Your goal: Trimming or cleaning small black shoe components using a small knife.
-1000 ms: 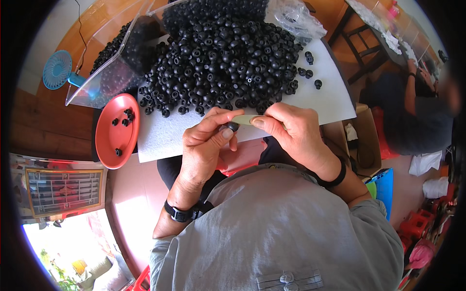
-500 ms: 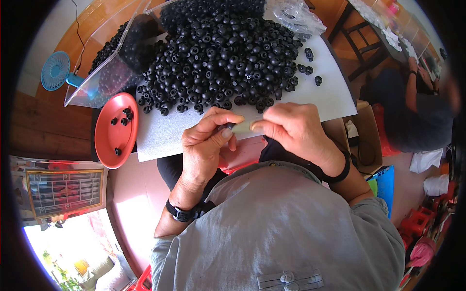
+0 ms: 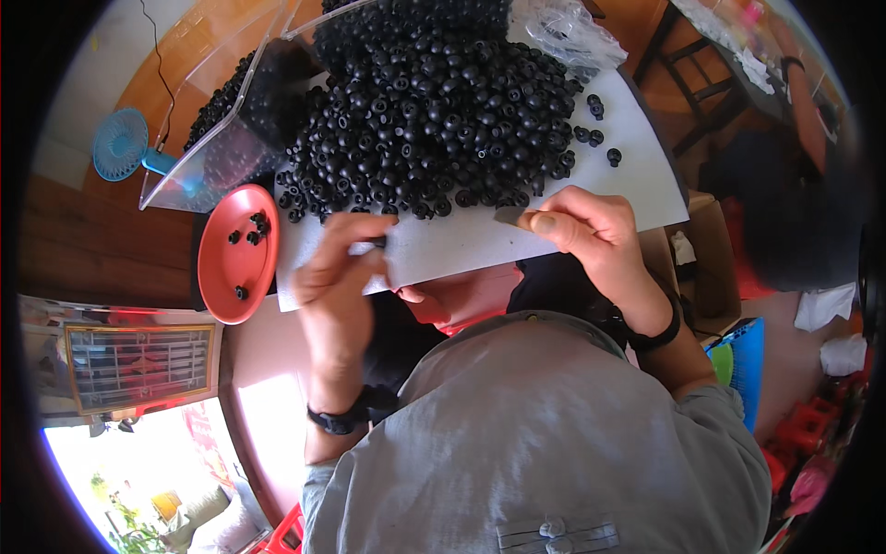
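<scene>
My left hand [image 3: 337, 277], smeared by motion, is over the near left edge of the white sheet [image 3: 443, 256]. A small black part [image 3: 378, 242] shows between its thumb and fingers. In my right hand [image 3: 595, 240], the thumb and bent fingers pinch a short, flat blade [image 3: 510, 217], its tip pointing left. Just beyond both hands spreads a big heap of small black round parts [image 3: 434, 120] with holes in them. To the left, a red oval dish [image 3: 221, 286] holds several of the same black parts.
A clear plastic bin [image 3: 198, 152] with black parts stands behind the dish, beside a blue fan [image 3: 120, 145]. A clear plastic bag [image 3: 577, 32] lies at the back right. An open cardboard box [image 3: 715, 249] is at my right; another person [image 3: 775, 203] sits beyond it.
My hands have come apart. The left hand has swung left toward the red dish with the black part, while the right stays near its place with the blade now plainly showing.
</scene>
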The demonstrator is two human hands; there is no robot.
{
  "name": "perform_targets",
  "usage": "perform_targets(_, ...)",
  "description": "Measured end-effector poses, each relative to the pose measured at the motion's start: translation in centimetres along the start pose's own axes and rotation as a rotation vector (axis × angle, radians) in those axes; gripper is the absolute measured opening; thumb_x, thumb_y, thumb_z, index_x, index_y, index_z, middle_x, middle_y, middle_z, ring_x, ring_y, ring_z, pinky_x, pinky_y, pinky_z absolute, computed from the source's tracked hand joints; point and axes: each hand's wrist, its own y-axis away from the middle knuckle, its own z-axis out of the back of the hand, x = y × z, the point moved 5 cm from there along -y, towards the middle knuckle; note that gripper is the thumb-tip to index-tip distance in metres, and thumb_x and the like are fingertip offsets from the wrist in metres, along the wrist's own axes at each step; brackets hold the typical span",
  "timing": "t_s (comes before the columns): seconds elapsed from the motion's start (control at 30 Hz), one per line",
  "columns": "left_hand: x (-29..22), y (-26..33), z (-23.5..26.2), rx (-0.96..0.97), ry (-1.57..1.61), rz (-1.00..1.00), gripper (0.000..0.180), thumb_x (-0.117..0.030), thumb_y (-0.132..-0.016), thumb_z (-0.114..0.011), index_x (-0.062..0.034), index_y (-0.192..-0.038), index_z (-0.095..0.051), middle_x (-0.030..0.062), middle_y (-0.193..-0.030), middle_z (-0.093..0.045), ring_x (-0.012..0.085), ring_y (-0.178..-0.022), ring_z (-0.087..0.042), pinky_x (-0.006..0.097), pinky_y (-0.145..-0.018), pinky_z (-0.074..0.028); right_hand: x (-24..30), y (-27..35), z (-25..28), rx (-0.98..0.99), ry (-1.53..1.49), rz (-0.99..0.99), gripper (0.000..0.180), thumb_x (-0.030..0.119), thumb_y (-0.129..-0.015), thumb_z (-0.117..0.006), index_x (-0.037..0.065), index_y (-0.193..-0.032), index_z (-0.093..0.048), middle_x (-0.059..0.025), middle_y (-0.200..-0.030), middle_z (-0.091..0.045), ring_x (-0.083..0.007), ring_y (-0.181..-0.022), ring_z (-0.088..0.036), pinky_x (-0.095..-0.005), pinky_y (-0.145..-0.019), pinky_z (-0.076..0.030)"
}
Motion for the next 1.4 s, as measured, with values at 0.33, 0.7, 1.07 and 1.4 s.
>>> perform_targets(0.33,-2.2,-1.9,12.5,-0.304,-1.471,-0.333,0.028,-0.004,-0.084,-0.072,-0.0114,-0.11,-0.075,0.0069,-0.11,-0.068,0.0286,-0.107,-0.058,0.04,-0.097,-0.046,-0.9,0.1,1.1,-0.008,-0.277,-0.142,0.024,0.019,-0.098,-0.07,-0.002,-0.085,-0.068,0.0023,-0.063,-0.052,-0.0046,-0.057,-0.043,-0.0231,-0.052,-0.034)
perform_targets(0.7,-0.8,-3.2,-8.6,0.333,-1.285,-0.662,0.03,-0.002,-0.068,-0.077,-0.0031,-0.097,-0.069,0.0089,-0.096,-0.057,0.0307,-0.094,-0.054,0.042,-0.08,-0.045,-0.8,0.5,1.2,-0.029,-0.219,-0.09,0.023,0.018,-0.097,-0.07,-0.002,-0.085,-0.067,0.0026,-0.064,-0.052,-0.0046,-0.058,-0.043,-0.0229,-0.052,-0.034)
perform_targets(1.07,-0.6,-1.1,-9.0,0.427,-1.231,-0.645,0.025,-0.006,-0.07,-0.078,-0.0019,-0.092,-0.066,0.0102,-0.091,-0.056,0.0307,-0.086,-0.054,0.042,-0.071,-0.046,-0.7,1.2,1.4,-0.03,-0.187,-0.028,0.021,0.017,-0.096,-0.072,-0.003,-0.088,-0.069,-0.001,-0.07,-0.062,-0.0062,-0.063,-0.05,-0.0238,-0.056,-0.04)
perform_targets(1.4,-0.3,-0.6,-6.8,0.307,-0.966,-0.448,0.028,0.004,-0.075,-0.072,-0.0007,-0.103,-0.071,0.0119,-0.093,-0.064,0.0294,-0.083,-0.058,0.038,-0.075,-0.049,-0.5,1.1,1.3,-0.024,-0.165,-0.011,0.02,0.016,-0.096,-0.072,-0.003,-0.09,-0.069,-0.0031,-0.073,-0.065,-0.0066,-0.066,-0.053,-0.0231,-0.059,-0.043)
